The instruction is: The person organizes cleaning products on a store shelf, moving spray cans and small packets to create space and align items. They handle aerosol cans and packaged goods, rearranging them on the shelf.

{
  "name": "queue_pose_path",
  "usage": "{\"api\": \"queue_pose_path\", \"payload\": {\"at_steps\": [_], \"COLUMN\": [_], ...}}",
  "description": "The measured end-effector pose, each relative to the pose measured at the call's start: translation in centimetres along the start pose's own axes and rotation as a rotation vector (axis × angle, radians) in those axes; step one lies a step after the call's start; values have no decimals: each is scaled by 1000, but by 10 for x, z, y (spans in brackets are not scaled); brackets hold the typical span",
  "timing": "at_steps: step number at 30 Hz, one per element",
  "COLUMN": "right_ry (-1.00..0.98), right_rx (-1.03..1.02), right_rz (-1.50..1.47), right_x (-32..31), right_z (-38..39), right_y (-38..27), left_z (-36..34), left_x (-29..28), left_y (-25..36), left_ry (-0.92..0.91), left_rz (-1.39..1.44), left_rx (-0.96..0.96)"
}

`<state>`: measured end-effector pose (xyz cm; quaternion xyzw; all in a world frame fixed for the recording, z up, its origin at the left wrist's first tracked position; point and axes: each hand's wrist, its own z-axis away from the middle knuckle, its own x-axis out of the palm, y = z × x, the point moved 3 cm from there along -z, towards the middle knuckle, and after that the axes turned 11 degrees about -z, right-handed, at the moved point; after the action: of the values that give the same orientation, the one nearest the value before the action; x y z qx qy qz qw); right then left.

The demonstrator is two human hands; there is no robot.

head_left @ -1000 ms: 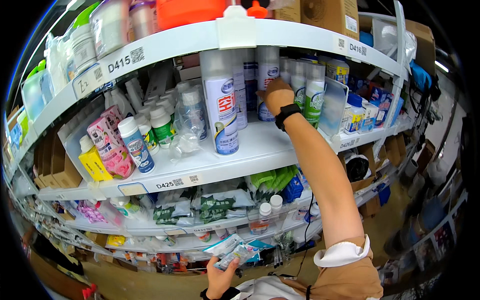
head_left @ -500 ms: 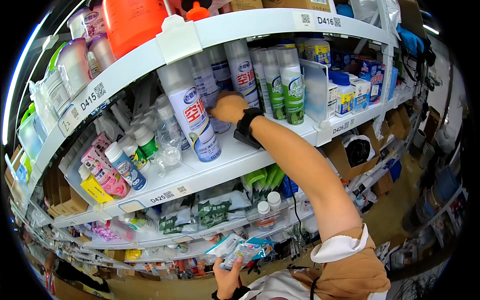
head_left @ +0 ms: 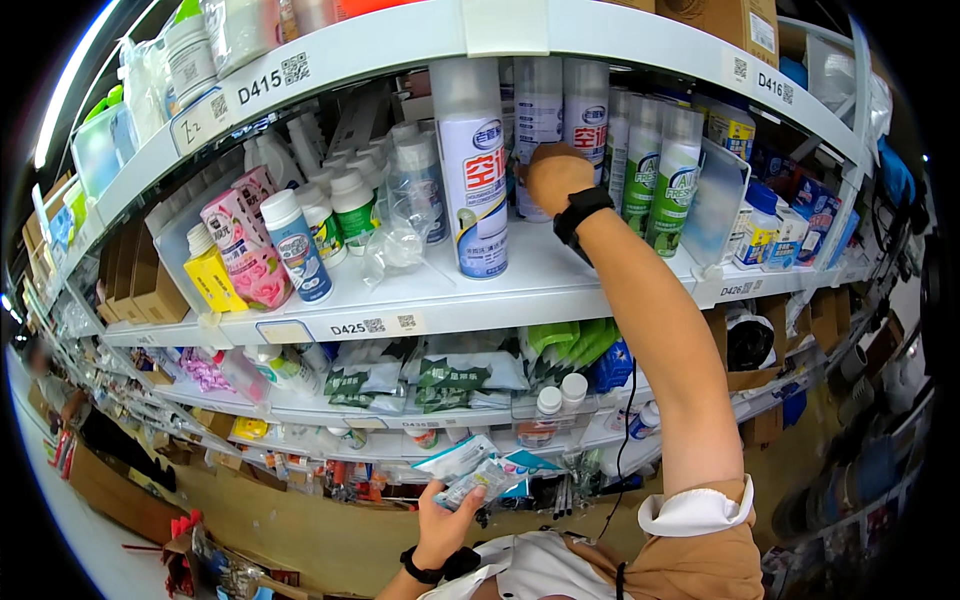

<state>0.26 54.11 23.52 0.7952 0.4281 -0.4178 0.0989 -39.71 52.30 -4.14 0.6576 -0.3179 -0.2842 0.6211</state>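
Observation:
My right hand (head_left: pixel 562 182) reaches onto the upper shelf and is closed around the middle of a white and blue spray can (head_left: pixel 540 105); its fingertips are partly hidden. A similar can with red lettering (head_left: pixel 472 190) stands in front, to the left of that hand. Another white and blue can (head_left: pixel 586 105) stands just behind it on the right. Low in front of my body, my left hand (head_left: pixel 445 525) grips several small plastic packets (head_left: pixel 488 470), clear with blue and white print, pinched under the thumb.
Green spray cans (head_left: pixel 672 185) stand right of my forearm, beside a clear divider (head_left: pixel 715 205). To the left are a crumpled clear bag (head_left: pixel 400 235), a blue and white bottle (head_left: pixel 296 245) and a pink box (head_left: pixel 245 250). Packaged bags (head_left: pixel 470 372) lie on the shelf below.
The view has turned and levelled, so the shelf looks straighter and the cans sit farther right. My right hand stays at the same can; my left still holds the packets.

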Motion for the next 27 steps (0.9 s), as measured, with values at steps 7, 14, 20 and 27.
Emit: {"api": "queue_pose_path", "payload": {"at_steps": [7,14,20,27], "right_ry": [-176,-400,-551,-468], "right_rx": [-7,-47,-36,-72], "right_rz": [-138,-589,-735,-762], "right_x": [-48,-118,-78,-78], "right_z": [45,196,250,243], "right_y": [-26,-30,-35,-26], "left_z": [-31,-75,-84,-91], "left_x": [-7,23,46,50], "left_y": [19,58,74,79], "left_ry": [-31,-182,-254,-369], "left_rz": [-26,43,95,100], "left_rx": [43,105,109,128]}}
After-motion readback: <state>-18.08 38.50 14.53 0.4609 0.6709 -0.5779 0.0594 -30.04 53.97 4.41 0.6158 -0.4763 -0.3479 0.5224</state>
